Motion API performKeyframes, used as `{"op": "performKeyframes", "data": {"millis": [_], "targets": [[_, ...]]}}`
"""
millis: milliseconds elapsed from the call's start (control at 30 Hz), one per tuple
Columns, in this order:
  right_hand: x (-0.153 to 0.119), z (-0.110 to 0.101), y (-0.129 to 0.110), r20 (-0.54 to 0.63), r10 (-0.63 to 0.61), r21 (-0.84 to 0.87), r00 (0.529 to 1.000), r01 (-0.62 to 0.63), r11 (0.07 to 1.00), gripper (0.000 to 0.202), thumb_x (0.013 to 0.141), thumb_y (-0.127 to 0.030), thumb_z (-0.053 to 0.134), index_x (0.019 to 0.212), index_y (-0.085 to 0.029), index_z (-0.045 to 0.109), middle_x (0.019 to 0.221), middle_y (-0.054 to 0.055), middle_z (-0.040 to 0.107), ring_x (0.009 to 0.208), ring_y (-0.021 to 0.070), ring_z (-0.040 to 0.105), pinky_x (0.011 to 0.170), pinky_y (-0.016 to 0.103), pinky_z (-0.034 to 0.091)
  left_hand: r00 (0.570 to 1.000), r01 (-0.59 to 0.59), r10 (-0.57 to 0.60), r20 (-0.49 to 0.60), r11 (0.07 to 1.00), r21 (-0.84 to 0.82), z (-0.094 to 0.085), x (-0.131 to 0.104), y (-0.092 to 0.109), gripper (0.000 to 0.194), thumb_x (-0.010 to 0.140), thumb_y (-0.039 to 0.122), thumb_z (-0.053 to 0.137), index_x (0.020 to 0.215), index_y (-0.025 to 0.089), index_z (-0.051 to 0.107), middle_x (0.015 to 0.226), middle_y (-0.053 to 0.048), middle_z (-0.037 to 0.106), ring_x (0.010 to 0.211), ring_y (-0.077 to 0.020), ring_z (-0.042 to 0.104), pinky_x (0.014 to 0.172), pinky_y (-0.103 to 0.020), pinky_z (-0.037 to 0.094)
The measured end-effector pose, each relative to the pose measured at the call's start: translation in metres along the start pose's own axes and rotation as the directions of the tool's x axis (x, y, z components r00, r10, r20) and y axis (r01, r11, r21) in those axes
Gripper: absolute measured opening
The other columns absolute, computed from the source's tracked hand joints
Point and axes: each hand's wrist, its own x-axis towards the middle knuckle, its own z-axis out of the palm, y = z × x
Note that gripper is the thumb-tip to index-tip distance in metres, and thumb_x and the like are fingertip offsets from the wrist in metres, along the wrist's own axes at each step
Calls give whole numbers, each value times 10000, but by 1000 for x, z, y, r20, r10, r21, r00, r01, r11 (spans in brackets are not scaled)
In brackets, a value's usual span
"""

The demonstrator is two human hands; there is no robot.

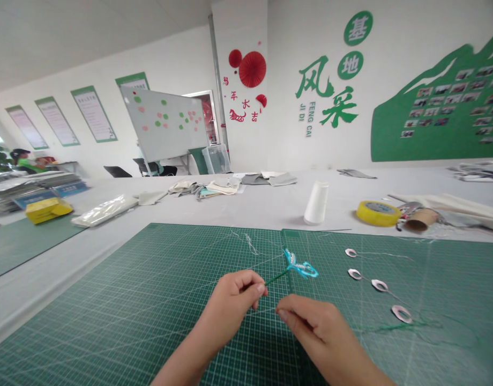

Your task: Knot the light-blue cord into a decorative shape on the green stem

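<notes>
Left hand (pixel 236 295) clamped on blue flower (pixel 306 269) stem, over right-side mat (pixel 330 252) left edge; right hand (pixel 321 321) pinched together, contents unclear.

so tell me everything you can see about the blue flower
The blue flower has bright petals, some looped and open, with pale, bead-like bits along the middle. It tops a thin green stem; the exact material is unclear. The left hand pinches the stem, which slants up to the right over the green cutting mat. The right hand is nearby, apart from the petals.
</notes>
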Motion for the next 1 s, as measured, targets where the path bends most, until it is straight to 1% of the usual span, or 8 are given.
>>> {"op": "performKeyframes", "data": {"millis": [233,500,600,667,733,800,933,1000], "targets": [[1,1,2,-17,4,39,1000,-3,999,277,947,-287,421,725,-205,565,633,-39,542,596,125,513,568,223,361,993,101,-86,84,974,-205,-1,-2,2,174,833,278,526,759,147,613,555,56,458,460,-67,255,466,-209,194],[2,-1,2,-28,44,137,999,-39,990,278,923,-305,443,710,-199,587,632,-32,542,600,133,500,571,230,359,986,156,-123,114,924,-348,-1,-3,4,170,811,289,563,747,137,605,531,59,465,421,-48,221,432,-203,135],[6,-3,5,-10,109,205,994,-104,973,269,892,-327,477,701,-194,611,612,-31,517,593,138,473,566,238,349,977,174,-113,179,911,-373,-3,-5,6,175,810,293,572,746,137,622,523,59,464,426,-48,230,430,-198,134],[9,-3,10,27,154,261,988,-155,953,263,867,-342,508,697,-185,633,611,-24,520,595,141,466,568,244,346,952,183,-75,296,916,-357,-5,-8,7,159,794,270,587,736,136,650,541,45,491,452,-52,305,446,-185,186],[11,-5,15,86,169,331,982,-189,925,265,842,-362,539,691,-172,648,597,-20,516,575,136,450,550,245,337,907,174,-30,420,935,-308,-7,-10,8,130,770,229,600,720,138,679,583,26,539,499,-62,390,486,-180,266],[11,-7,19,133,151,402,980,-192,895,273,821,-385,568,687,-162,651,577,-24,497,550,127,423,528,243,323,859,151,-4,512,958,-245,-8,-13,8,122,757,199,599,718,151,705,616,20,572,519,-69,424,518,-187,320],[10,-14,21,160,86,438,983,-149,886,279,805,-406,601,673,-164,642,569,-33,479,548,118,401,524,239,318,788,112,-18,615,987,-113,-10,-18,6,135,755,195,603,744,184,737,569,41,539,507,-79,420,503,-190,333],[10,-18,18,163,81,375,983,-138,917,262,820,-380,593,674,-169,646,572,-31,493,552,119,418,522,237,323,790,54,-35,612,998,-13,-10,-19,4,143,747,176,602,755,191,743,564,48,536,500,-78,409,485,-193,308]]}}
